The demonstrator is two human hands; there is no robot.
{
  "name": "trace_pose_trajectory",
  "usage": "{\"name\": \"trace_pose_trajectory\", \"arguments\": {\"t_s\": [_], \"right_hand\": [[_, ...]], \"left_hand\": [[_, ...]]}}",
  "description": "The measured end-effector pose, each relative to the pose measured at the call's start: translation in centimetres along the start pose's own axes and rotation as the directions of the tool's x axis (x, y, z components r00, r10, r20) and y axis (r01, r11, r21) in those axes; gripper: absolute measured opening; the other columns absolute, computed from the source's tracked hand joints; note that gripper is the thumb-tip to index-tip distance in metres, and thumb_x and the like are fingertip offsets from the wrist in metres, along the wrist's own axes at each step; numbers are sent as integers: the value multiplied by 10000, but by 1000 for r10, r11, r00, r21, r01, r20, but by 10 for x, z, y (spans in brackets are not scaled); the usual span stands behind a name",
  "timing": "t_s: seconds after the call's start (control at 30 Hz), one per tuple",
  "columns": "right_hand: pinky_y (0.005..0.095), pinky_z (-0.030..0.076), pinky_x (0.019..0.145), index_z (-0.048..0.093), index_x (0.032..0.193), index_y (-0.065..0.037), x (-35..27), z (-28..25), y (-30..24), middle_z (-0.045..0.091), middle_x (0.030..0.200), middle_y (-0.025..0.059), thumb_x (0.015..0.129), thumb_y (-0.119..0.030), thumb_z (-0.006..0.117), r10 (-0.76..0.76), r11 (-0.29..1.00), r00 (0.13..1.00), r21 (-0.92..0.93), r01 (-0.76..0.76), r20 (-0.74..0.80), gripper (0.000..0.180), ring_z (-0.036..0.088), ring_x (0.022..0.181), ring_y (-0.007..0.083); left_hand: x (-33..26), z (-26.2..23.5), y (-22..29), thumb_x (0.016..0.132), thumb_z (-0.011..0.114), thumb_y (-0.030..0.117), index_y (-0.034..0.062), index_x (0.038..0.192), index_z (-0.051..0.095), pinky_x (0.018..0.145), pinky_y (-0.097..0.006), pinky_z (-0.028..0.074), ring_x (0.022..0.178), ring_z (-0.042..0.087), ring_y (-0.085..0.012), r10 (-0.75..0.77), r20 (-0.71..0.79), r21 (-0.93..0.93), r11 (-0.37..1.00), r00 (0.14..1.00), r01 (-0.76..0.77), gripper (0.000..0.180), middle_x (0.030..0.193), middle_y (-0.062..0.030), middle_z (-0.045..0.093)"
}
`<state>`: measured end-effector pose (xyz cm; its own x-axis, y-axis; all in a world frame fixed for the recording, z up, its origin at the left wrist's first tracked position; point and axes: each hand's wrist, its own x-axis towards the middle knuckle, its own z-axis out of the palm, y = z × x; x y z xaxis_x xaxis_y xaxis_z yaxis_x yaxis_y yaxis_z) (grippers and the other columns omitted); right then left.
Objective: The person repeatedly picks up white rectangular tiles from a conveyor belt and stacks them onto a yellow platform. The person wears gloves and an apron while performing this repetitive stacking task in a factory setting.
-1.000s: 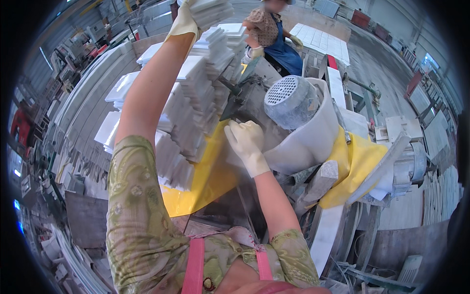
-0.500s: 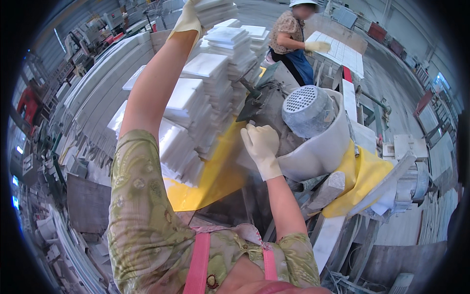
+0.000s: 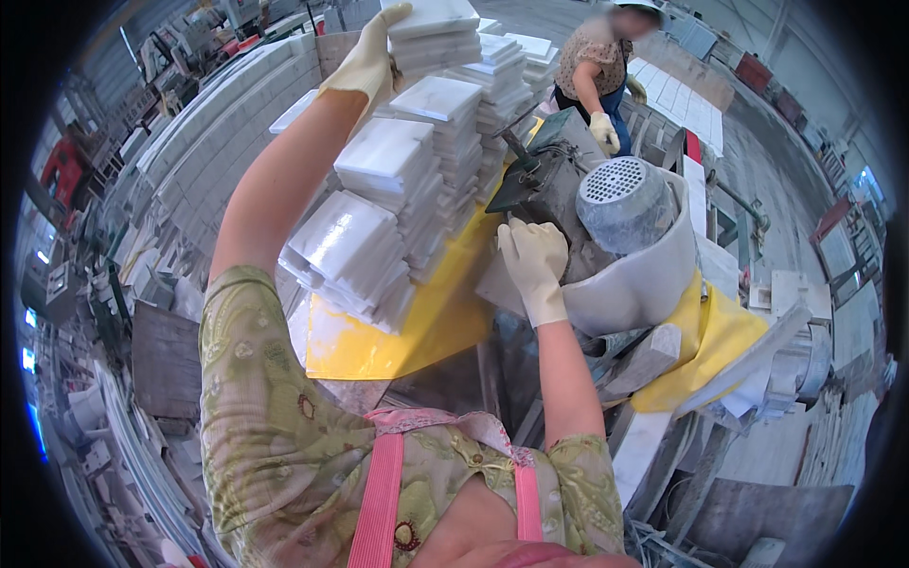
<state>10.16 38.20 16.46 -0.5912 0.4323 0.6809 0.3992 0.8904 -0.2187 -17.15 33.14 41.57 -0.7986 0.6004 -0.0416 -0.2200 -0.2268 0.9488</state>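
Note:
My left hand (image 3: 367,64), in a cream glove, reaches far forward to a stack of white marble tiles (image 3: 434,26). Its fingers bend round the stack's left side, one fingertip over the top edge. My right hand (image 3: 535,263), also gloved, is closed in front of a grimy machine, beside its round grey motor (image 3: 625,204). A small grey end pokes out above the fingers; what they hold is mostly hidden. Between the hands stand more piles of white tiles (image 3: 383,151) along a yellow sheet (image 3: 417,336).
A co-worker (image 3: 597,71) in a white hat stands beyond the machine, one gloved hand low near it. Long stacked slabs (image 3: 227,118) line the left. A curved white guard (image 3: 634,293) surrounds the motor, with yellow cloth (image 3: 715,327) draped to its right. White strips (image 3: 682,104) lie behind.
My view has shifted, so the tiles and machine sit further right. The co-worker has drawn a hand back from the white strips and lowered it. My right hand stays by the machine.

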Motion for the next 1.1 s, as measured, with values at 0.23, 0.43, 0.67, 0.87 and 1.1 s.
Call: {"name": "trace_pose_trajectory", "arguments": {"t_s": [0.23, 0.43, 0.67, 0.87, 1.1], "right_hand": [[457, 511, 853, 635, 678, -92, 0, 1, -1, 642, 660, 119, 928, -290, 633, -37, 996, 994, 73, 45, -99, 319, 650, 730, 333], [472, 519, 882, 643, 653, -87, 1, -5, -3, 632, 630, 133, 930, -282, 622, -57, 995, 991, 78, 67, -122, 339, 645, 687, 348], [470, 529, 851, 684, 701, -51, 4, -5, -3, 655, 636, 156, 943, -272, 613, -73, 995, 981, 60, 85, -181, 335, 651, 664, 356], [473, 532, 857, 632, 629, -65, 4, -2, 1, 620, 589, 145, 933, -261, 625, -74, 995, 989, 59, 82, -131, 362, 635, 629, 340], [473, 532, 891, 631, 623, -73, 6, 0, 2, 623, 599, 153, 938, -257, 613, -94, 995, 992, 36, 98, -80, 365, 632, 616, 356]], "left_hand": [[-18, -27, -14, 813, 739, 582, 20, 1092, 667, 483, -275, 446, 697, 687, -200, -84, 130, 203, 978, 988, 57, 632, 880, -106, 682], [-16, -28, -20, 823, 726, 577, 30, 1093, 678, 488, -300, 389, 654, 652, -184, -91, 147, 199, 978, 985, 61, 611, 876, -105, 698], [-1, 10, -19, 823, 695, 605, 37, 1138, 662, 477, -309, 335, 642, 634, -190, -24, 155, 76, 997, 988, 13, 651, 897, -129, 697], [26, 61, -4, 956, 551, 505, 94, 1291, 651, 885, -426, 589, 1103, 715, -309, 51, 430, -231, 971, 902, 56, 540, 1219, -125, 729], [22, 14, 18, 952, 543, 509, 68, 1310, 652, 862, -410, 587, 1074, 728, -290, 20, 389, -58, 998, 921, 3, 579, 1223, -132, 735]]}}
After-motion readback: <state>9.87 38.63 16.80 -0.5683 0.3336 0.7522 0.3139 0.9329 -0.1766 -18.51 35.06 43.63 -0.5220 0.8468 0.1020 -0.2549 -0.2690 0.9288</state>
